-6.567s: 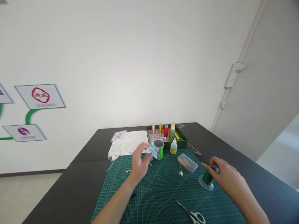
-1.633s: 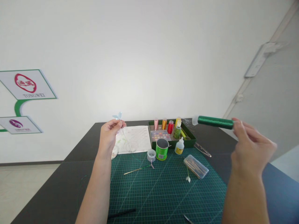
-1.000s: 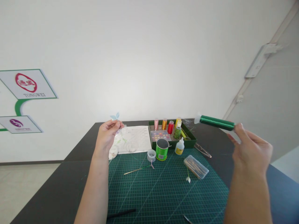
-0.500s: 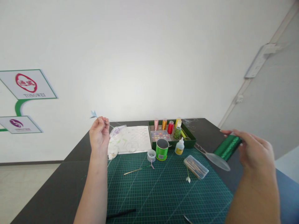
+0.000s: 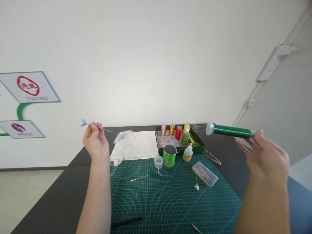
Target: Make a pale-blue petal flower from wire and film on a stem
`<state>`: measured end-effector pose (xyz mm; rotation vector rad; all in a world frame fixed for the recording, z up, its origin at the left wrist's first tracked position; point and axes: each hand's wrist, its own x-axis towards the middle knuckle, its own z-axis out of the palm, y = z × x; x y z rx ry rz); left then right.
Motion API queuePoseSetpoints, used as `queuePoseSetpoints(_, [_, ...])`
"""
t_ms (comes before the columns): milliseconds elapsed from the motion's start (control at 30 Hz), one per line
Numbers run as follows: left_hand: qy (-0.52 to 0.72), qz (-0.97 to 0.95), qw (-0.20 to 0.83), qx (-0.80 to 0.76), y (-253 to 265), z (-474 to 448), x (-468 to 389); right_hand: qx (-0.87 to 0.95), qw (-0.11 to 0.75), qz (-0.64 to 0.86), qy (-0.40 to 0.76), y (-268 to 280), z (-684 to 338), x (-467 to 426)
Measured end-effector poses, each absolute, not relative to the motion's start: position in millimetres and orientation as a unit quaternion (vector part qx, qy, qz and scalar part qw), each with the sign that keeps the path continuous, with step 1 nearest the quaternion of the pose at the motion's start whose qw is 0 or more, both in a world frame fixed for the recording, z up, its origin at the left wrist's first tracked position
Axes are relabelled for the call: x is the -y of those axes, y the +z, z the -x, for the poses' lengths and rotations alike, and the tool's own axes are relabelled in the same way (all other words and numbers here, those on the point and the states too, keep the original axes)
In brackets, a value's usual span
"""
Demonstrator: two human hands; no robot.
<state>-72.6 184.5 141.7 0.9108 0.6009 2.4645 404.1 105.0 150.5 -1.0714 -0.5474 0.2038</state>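
My left hand point(image 5: 97, 139) is raised on the left with its fingertips pinched together. A small pale-blue flower point(image 5: 84, 122) pokes out beyond the fingers, and a thin stem or thread runs from the other side of the pinch toward the right. On the right, my right hand point(image 5: 266, 156) grips one end of a spool of green thread point(image 5: 232, 130). The spool is held nearly level in the air, its pale flared end pointing left. Whether a thread spans the gap between the hands cannot be made out.
A green tray point(image 5: 201, 148) holds several colored thread spools and a bead box. Nearer are a green can point(image 5: 169, 159), a glue bottle point(image 5: 188, 153), a clear case of sticks point(image 5: 205, 174) and a white flower point(image 5: 196, 187). White paper point(image 5: 149, 143) adjoins the cutting mat point(image 5: 170, 201).
My left hand has moved left with the blue flower. My right hand has turned the green spool from a slant to nearly level and raised it, its flared end swinging up and left.
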Motion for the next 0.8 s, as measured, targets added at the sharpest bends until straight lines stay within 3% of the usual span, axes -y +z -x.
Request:
queuePoseSetpoints(100, [0.895,-0.342,0.166,-0.235,146.9,77.3,-179.2,0.256,0.768,0.586,0.037,150.5,-400.6,-100.1])
queuePoseSetpoints(233, [0.902,-0.336,0.12,-0.244,155.8,81.9,-169.3,0.415,0.567,0.711,-0.012,156.3,-400.3,-89.1])
queuePoseSetpoints(367, [0.905,-0.345,0.105,-0.228,165.1,80.2,-155.1,0.627,0.363,0.688,0.041,155.1,-387.3,-87.2])
queuePoseSetpoints(500, [0.888,-0.402,0.114,-0.193,175.3,68.4,-137.5,0.717,0.182,0.671,0.054,149.2,-356.3,-95.5])
queuePoseSetpoints(600, [0.88,-0.424,0.113,-0.182,182.9,53.6,-125.1,0.731,0.091,0.673,0.069,147.0,-331.0,-100.8])
queuePoseSetpoints(800, [0.833,-0.48,0.117,-0.251,187.6,26.3,-107.5,0.739,-0.007,0.671,0.063,140.6,-295.2,-105.5])
